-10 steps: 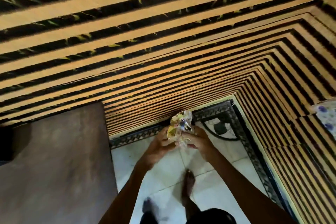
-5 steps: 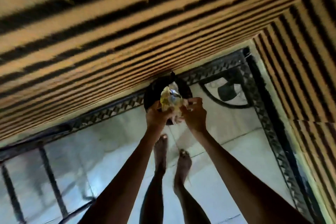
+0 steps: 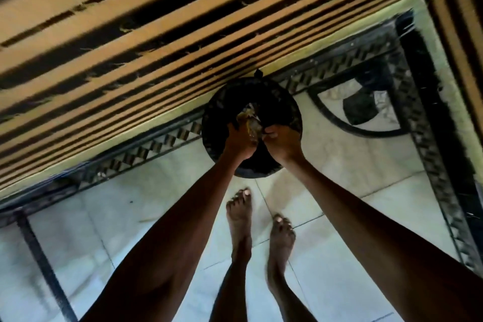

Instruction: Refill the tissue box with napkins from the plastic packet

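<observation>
A crumpled plastic packet point(image 3: 249, 119), clear with yellow print, is pinched between both hands over the mouth of a round black bin point(image 3: 285, 102) lined with a dark bag. My left hand point(image 3: 239, 142) grips the packet's left side. My right hand point(image 3: 282, 144) holds its right side, fingers curled. The packet sits low inside the bin's opening and looks dim in its shadow. No tissue box or napkins are in view.
The bin stands on pale floor tiles point(image 3: 156, 204) against a striped orange-and-black wall point(image 3: 156, 47). A black patterned tile border point(image 3: 428, 138) runs along the wall and down the right. My bare feet point(image 3: 239, 214) stand just behind the bin. A dark metal leg point(image 3: 39, 256) is at lower left.
I have stepped closer to the bin. Both hands have lowered the crumpled packet from above the bin down into its opening. The brown surface seen at left a second ago is gone from view.
</observation>
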Demonstrator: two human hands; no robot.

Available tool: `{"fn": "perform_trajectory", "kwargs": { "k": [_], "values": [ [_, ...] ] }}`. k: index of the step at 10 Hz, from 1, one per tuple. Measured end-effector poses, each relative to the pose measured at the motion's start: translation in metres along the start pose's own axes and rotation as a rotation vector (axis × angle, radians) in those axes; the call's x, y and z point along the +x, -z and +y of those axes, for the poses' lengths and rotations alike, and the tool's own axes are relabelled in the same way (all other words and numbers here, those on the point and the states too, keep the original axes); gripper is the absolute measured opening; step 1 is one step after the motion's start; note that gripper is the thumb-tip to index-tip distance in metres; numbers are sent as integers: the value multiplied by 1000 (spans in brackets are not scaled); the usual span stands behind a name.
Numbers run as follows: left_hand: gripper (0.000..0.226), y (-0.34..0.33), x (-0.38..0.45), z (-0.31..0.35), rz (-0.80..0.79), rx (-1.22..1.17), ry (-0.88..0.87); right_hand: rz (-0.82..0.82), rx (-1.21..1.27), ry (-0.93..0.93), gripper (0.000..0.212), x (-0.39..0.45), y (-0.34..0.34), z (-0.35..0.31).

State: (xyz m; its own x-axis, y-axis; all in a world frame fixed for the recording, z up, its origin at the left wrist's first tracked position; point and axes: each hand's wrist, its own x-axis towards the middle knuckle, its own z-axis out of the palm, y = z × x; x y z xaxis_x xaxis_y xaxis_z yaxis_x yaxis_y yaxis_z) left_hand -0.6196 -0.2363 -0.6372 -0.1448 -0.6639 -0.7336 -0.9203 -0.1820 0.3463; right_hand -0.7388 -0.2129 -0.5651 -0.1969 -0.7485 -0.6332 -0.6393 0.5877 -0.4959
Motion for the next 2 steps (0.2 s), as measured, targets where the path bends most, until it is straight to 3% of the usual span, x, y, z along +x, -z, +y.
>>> {"fn": "perform_trajectory", "kwargs": {
  "k": [1, 2],
  "values": [
    [81, 29, -44, 24, 63, -184, 27, 0, 87, -23, 25, -29, 25, -6],
    [60, 64, -105, 47, 210, -375, 12, 70, 199, -21, 27, -78, 66, -24]
  ]
}}
